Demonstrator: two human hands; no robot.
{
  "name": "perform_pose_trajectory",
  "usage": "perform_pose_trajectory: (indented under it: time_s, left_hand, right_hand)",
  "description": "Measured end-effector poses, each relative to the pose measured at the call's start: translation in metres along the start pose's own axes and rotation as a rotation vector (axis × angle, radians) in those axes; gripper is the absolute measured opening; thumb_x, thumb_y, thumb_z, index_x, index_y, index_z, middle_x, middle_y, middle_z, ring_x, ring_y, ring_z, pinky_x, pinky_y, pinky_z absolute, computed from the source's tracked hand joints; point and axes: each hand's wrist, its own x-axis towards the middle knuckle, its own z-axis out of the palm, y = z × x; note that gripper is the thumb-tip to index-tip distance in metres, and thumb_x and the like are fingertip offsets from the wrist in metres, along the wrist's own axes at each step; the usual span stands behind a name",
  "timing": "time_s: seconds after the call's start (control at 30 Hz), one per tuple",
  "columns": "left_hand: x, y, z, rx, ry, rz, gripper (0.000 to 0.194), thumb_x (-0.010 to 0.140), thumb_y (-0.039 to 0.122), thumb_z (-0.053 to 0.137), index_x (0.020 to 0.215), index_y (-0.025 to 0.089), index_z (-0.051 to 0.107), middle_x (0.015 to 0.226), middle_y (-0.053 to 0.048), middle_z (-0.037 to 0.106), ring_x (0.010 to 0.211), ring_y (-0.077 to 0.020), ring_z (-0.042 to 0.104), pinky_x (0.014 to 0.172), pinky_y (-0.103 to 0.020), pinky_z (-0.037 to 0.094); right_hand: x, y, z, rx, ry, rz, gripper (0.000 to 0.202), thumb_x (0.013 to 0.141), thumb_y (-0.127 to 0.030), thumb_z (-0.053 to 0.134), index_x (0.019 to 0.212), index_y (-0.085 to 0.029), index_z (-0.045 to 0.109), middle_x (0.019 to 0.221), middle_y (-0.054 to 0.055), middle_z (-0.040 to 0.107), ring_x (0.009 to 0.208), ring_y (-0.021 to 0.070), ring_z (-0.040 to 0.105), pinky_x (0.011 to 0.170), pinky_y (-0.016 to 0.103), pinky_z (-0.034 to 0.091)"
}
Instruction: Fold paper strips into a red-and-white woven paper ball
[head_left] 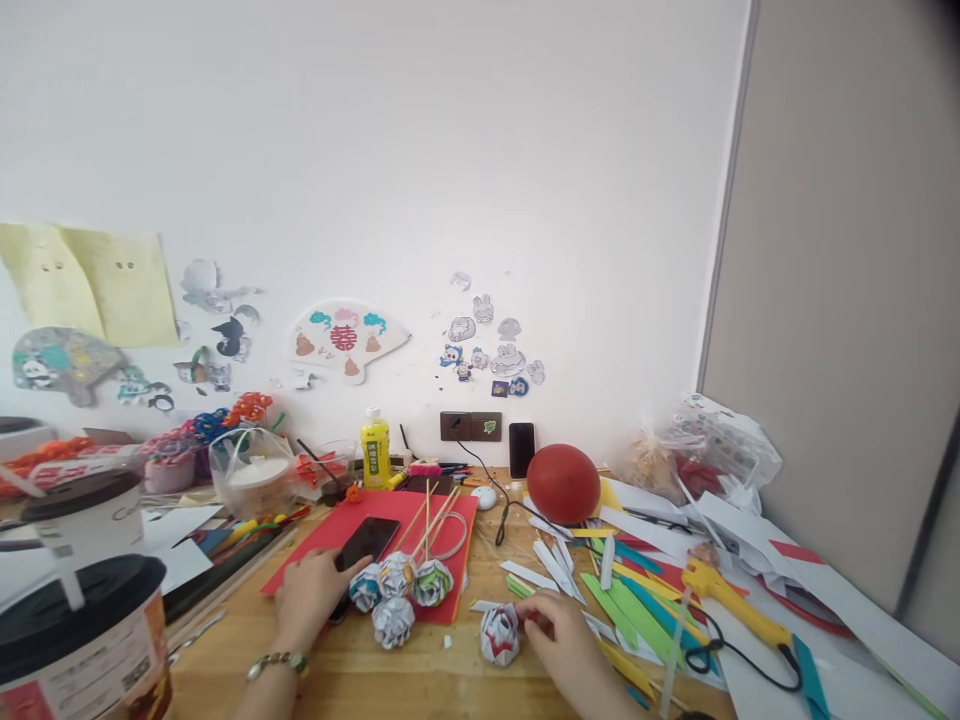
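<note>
My left hand (313,595) lies over the near part of a black phone (369,540) on red paper (315,530), thumb and fingers apart. Close to its thumb sit several crumpled paper balls (393,622), white with blue, yellow and green bits; thin wooden sticks (428,520) rise behind them. My right hand (559,635) has its fingers curled at the right side of a separate white paper ball (499,633) with red patches, which rests on the wooden table (427,685). The fingertips seem to pinch its edge; their contact is partly hidden.
Cut paper strips (615,605) and a yellow glue gun (739,600) with a black cord crowd the right. A red balloon (563,484) and yellow bottle (376,450) stand near the wall. Lidded cups (82,640) fill the left front.
</note>
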Motion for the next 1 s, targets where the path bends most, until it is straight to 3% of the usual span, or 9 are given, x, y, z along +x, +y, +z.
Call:
perform_pose_trajectory:
  time_s: [0.1,0.27,0.47,0.67,1.0]
  left_hand:
    - [-0.003,0.007,0.003,0.029,-0.009,0.046,0.060,0.065,0.056,0.054,0.109,0.016,0.064,0.118,-0.015,0.061,0.106,-0.0392,0.051,0.076,-0.043,0.044]
    - [0.001,0.019,0.004,0.079,-0.017,0.119,0.054,0.071,0.053,0.053,0.108,0.015,0.063,0.113,-0.016,0.061,0.105,-0.0375,0.051,0.076,-0.042,0.045]
    - [0.008,0.030,0.006,0.146,-0.037,0.139,0.036,0.083,0.040,0.054,0.108,0.015,0.057,0.108,-0.009,0.060,0.097,-0.0239,0.057,0.078,-0.041,0.047]
    - [0.010,0.032,0.007,0.135,-0.022,0.137,0.045,0.072,0.046,0.055,0.104,0.015,0.067,0.104,-0.019,0.062,0.101,-0.0359,0.054,0.070,-0.041,0.047]
    - [0.007,0.023,0.010,0.139,-0.038,0.158,0.046,0.073,0.043,0.052,0.109,0.020,0.065,0.106,-0.019,0.059,0.101,-0.0370,0.052,0.072,-0.044,0.044]
  right_hand:
    - [0.000,0.002,0.000,-0.001,-0.001,-0.007,0.028,0.071,-0.010,0.043,0.081,-0.016,0.068,0.086,0.007,0.068,0.084,0.0206,0.061,0.078,0.029,0.044]
    - [0.000,0.002,0.000,0.001,-0.022,-0.006,0.028,0.071,-0.010,0.043,0.081,-0.017,0.069,0.087,0.006,0.068,0.086,0.0208,0.061,0.079,0.029,0.044]
    - [0.001,0.004,-0.001,0.009,-0.011,-0.022,0.028,0.072,-0.010,0.043,0.080,-0.018,0.069,0.085,0.006,0.068,0.083,0.0212,0.061,0.077,0.029,0.045]
    - [0.002,0.010,0.001,-0.012,-0.041,-0.009,0.026,0.072,-0.013,0.044,0.082,-0.018,0.068,0.086,0.007,0.068,0.082,0.0209,0.062,0.075,0.028,0.045]
    - [0.000,0.013,0.001,0.000,-0.033,-0.013,0.026,0.073,-0.013,0.043,0.082,-0.017,0.068,0.085,0.007,0.068,0.082,0.0211,0.061,0.075,0.029,0.045]
